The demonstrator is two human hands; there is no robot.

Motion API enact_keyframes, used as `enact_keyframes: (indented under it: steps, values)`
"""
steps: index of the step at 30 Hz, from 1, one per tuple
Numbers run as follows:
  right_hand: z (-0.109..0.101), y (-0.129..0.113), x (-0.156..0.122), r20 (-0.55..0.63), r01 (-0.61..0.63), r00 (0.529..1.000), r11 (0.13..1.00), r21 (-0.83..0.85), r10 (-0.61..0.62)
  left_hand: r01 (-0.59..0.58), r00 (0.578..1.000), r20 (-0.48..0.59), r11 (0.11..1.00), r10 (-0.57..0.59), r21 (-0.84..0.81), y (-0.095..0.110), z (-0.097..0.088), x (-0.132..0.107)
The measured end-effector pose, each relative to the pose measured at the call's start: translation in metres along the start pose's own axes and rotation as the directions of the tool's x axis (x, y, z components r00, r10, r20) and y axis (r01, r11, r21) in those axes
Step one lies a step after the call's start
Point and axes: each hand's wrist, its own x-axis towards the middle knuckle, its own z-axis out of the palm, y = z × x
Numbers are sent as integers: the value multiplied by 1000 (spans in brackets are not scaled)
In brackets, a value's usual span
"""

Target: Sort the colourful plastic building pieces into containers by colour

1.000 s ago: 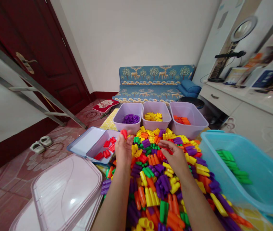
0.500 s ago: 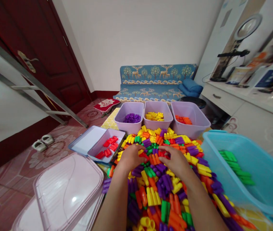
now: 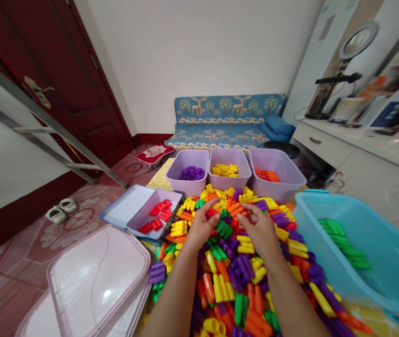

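Evidently, lilac tubs [image 3: 277, 189] hold modest single-colour batches [image 3: 192, 173]; a big mixed block pile [image 3: 222, 288] remains. Left hand [image 3: 200, 225] pinches a red block [image 3: 211, 213]; right hand's [image 3: 261, 230] grip, I cannot tell.

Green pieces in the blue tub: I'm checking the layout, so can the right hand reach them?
Likely yes: the right hand need only lift over the side of the open blue tub to the green pieces.

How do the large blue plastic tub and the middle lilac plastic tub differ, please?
The large blue plastic tub holds green pieces; the middle lilac plastic tub holds yellow pieces. The blue tub looks longer and sits nearer, at right; the lilac tub looks smaller, farther back. Both are open-topped.
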Motion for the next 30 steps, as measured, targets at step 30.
enact_keyframes:
  steps: [30]
  values:
    - [-40,-17,4,-135,24,990,922,386,31,8,986,-165,992,13,128,-6,3,1]
